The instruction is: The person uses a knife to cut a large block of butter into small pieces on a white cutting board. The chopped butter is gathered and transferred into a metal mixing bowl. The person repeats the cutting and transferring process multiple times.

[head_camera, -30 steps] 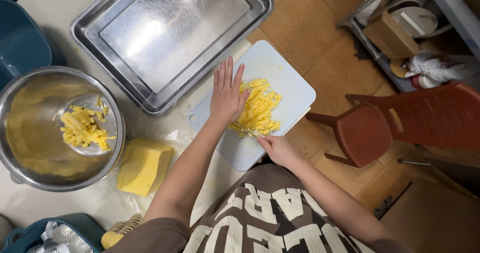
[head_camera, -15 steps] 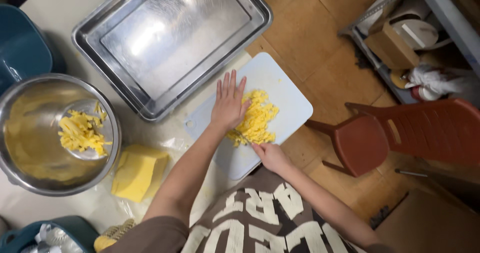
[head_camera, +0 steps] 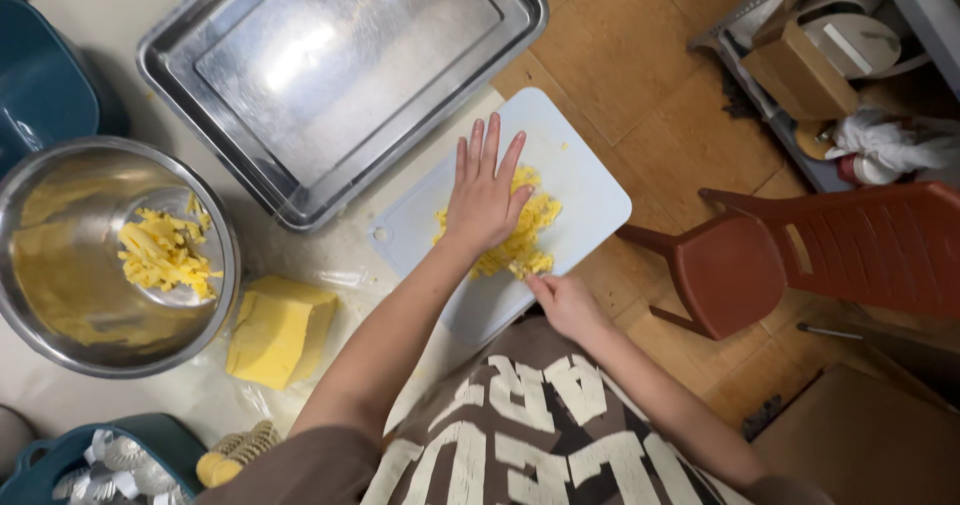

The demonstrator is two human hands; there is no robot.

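A pile of yellow shredded pieces (head_camera: 532, 233) lies on a pale cutting board (head_camera: 590, 190) at the table's edge. My left hand (head_camera: 485, 197) rests flat on the pile, fingers spread and pointing away from me. My right hand (head_camera: 565, 305) sits at the board's near edge beside the pile, fingers curled with the tips against the yellow pieces. I cannot tell whether it holds anything. My forearms cross over my brown printed top.
A steel bowl (head_camera: 40, 335) at the left holds more yellow pieces (head_camera: 160, 255). A yellow block (head_camera: 275, 330) lies beside it. A large steel tray (head_camera: 340, 75) sits behind the board. A red-brown chair (head_camera: 840, 255) stands to the right, and blue tubs (head_camera: 40, 75) sit at the left.
The yellow pile has been drawn together under my left hand and looks more compact. My right hand stays at the board's near edge.
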